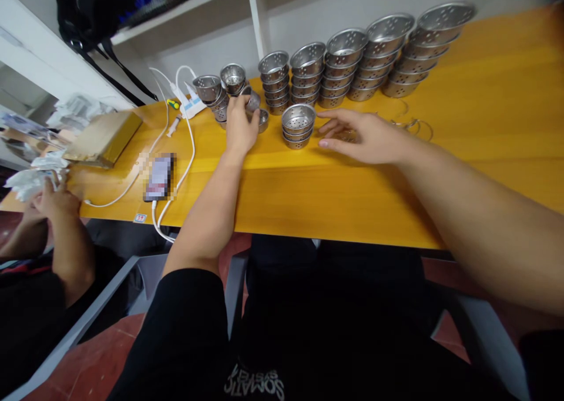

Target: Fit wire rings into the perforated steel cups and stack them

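Observation:
My left hand (240,124) is closed around a small perforated metal strainer cup (252,100) just above the yellow table (308,183), beside two short stacks of the same cups (220,89). My right hand (361,135) lies flat with fingers spread on the table, resting over a metal piece (348,135) that it mostly hides. Between my hands stands a short stack of perforated metal bowls (298,124).
A long row of stacked strainer bowls (365,60) runs along the back of the table. Thin wire rings (414,124) lie at the right. A phone (158,176) with white cables, a power strip (187,102) and a cardboard box (103,137) lie left. Another person's hands (48,201) hold paper at the left edge.

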Demonstrator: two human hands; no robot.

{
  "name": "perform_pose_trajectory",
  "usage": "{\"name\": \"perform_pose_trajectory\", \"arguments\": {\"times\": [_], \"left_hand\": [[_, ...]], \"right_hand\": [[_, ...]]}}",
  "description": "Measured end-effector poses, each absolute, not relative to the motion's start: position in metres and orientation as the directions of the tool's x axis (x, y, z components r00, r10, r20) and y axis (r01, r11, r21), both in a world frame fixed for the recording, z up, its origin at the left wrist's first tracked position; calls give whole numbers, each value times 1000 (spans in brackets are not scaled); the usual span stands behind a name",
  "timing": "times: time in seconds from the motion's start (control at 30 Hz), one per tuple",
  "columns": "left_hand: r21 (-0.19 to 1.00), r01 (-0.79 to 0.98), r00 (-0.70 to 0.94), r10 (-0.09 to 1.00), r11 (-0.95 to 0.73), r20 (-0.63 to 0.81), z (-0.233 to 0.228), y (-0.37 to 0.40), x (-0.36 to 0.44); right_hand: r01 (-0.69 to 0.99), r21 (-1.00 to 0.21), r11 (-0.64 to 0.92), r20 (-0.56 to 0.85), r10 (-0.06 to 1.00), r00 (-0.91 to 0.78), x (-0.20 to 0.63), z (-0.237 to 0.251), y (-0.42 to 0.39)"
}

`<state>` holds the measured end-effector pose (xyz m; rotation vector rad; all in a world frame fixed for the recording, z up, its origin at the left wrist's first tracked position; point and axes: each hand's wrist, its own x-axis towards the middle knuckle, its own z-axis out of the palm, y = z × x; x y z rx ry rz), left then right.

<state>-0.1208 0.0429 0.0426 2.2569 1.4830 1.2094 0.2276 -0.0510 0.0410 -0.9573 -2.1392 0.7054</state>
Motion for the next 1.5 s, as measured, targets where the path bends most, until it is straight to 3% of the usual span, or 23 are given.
{"name": "perform_pose_trajectory", "arguments": {"times": [0.07, 0.2, 0.3, 0.43, 0.53, 0.67, 0.97, 1.17, 1.3, 1.5], "left_hand": [[575, 700, 46, 830, -424, 555, 54, 31, -113], [491, 704, 96, 754, -513, 650, 82, -7, -89], [415, 706, 202, 724, -574, 659, 94, -30, -72], [389, 586, 473, 690, -711, 548, 94, -43, -56], [346, 617, 526, 697, -707, 487, 91, -45, -48], [395, 626, 471, 729, -673, 496, 87, -45, -45], [275, 502, 557, 550, -820, 622, 63, -20, -43], [267, 482, 600, 537, -834, 593, 62, -16, -45], [274, 487, 615, 549, -829, 566, 64, -17, -43], [226, 461, 692, 507, -858, 513, 76, -29, -40]], "right_hand": [[423, -691, 586, 373, 790, -486, 227, 43, -52], [438, -689, 577, 407, 808, -425, 225, 52, -58], [417, -664, 620, 488, 783, -386, 223, 61, -65], [377, -604, 702, 589, 712, -382, 219, 70, -74], [423, -576, 699, 565, 715, -412, 218, 73, -77], [455, -585, 671, 520, 741, -424, 217, 71, -75], [316, -639, 702, 553, 704, -446, 204, 63, -71], [277, -683, 676, 577, 732, -362, 208, 66, -69], [342, -745, 573, 498, 818, -288, 208, 71, -68], [229, -890, 395, 338, 907, -253, 204, 76, -70]]}}
